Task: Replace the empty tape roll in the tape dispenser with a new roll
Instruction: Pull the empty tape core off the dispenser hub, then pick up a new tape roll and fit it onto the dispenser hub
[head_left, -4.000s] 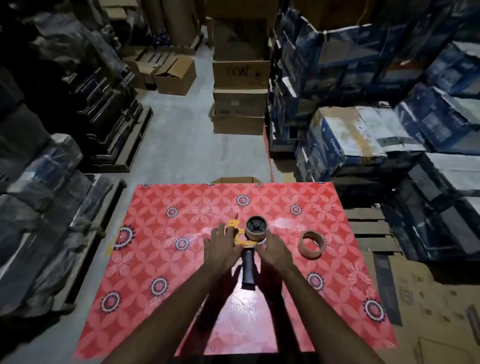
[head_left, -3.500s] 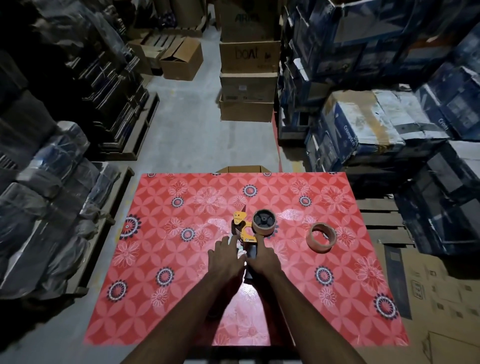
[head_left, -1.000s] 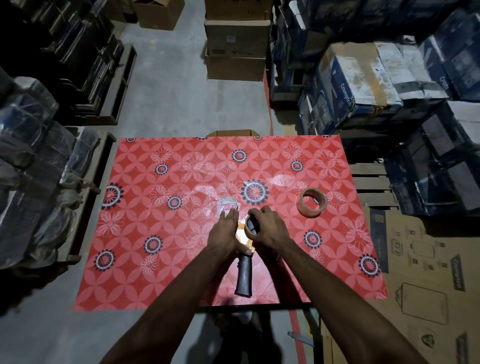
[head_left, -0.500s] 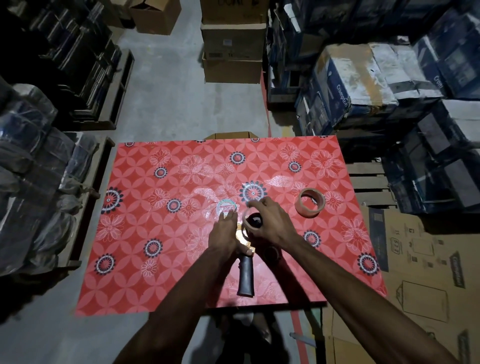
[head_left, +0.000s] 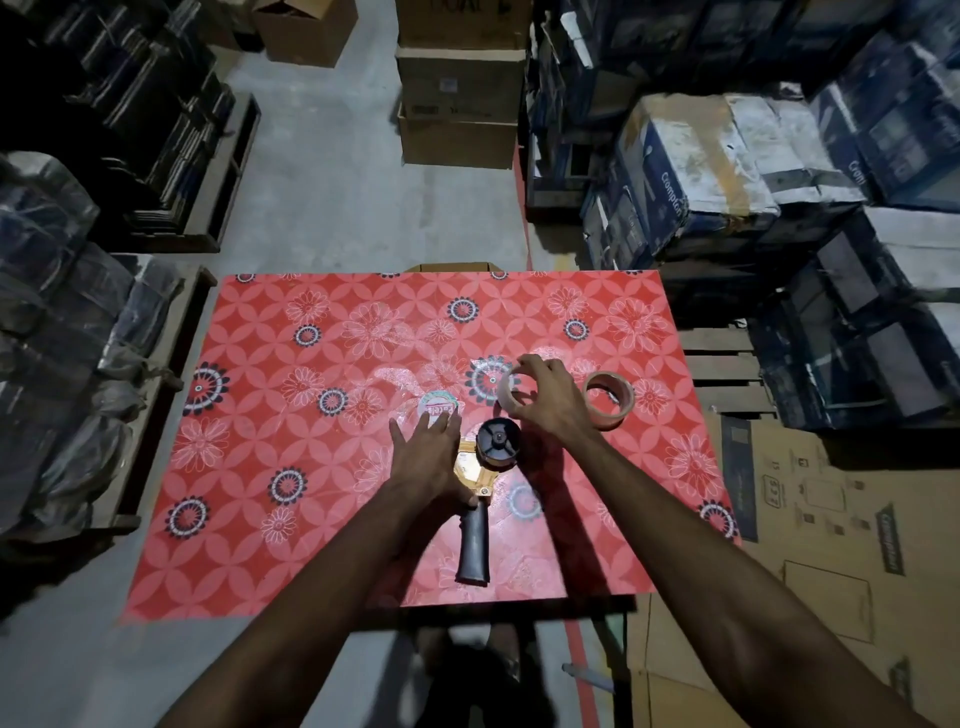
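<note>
Head view. A table (head_left: 291, 519) covered with a red flower-patterned cloth is seen from above, with stacked cartons (head_left: 460, 88) and wrapped boxes ranged around it on a concrete floor.

The tape dispenser (head_left: 480, 488) is laid flat near the middle of the table, toward the near edge. Its black handle (head_left: 474, 545) is pointed at the near edge; its yellow frame and black spool hub (head_left: 497, 441) are turned to the far side. The hub is seen bare, with no roll on it.

The left hand (head_left: 428, 460) is pressed flat on the yellow frame, fingers spread and extended; nothing is gripped by it. A small round printed disc (head_left: 436, 406) is noted on the cloth just beyond its fingertips.

The right hand (head_left: 545, 397) is held just beyond and to the right of the hub. A pale ring, the empty tape roll (head_left: 511, 396), is pinched between its thumb and fingers, clear of the hub. Whether the ring touches the cloth cannot be told.

The new roll (head_left: 608, 399), brown, is lying on the cloth just right of the right hand, not touched by it.
</note>
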